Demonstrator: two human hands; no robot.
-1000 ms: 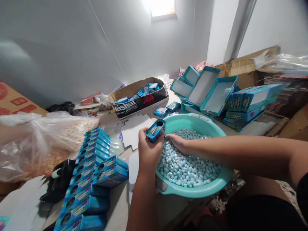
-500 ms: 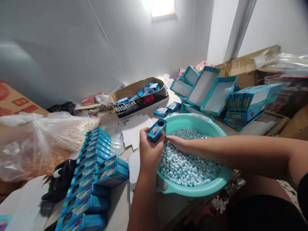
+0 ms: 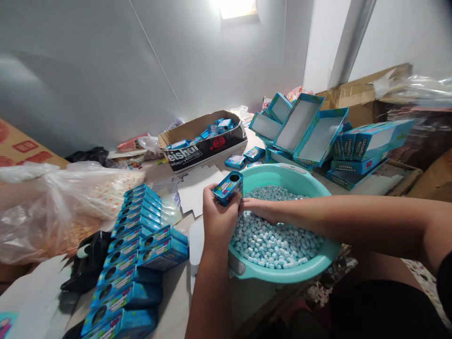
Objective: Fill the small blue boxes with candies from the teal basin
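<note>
My left hand [image 3: 218, 217] is closed around a small blue candy box [image 3: 228, 188] with a round hole in its top, held over the near left rim of a teal basin [image 3: 310, 185]. The basin is full of pale blue and white candy pellets [image 3: 273, 240]. My right hand [image 3: 260, 208] reaches in from the right and lies on the pellets right beside the box, fingers curled toward its end. What those fingers hold is hidden.
Rows of filled blue boxes [image 3: 136, 249] lie at my left. A clear plastic bag [image 3: 63, 202] sits further left. A cardboard carton [image 3: 203, 141] with small boxes stands behind, open blue trays [image 3: 300, 127] and stacked cartons at the back right.
Both hands and the box stay almost where they were at the basin's rim; the view has shifted slightly. Nothing was picked up or let go.
</note>
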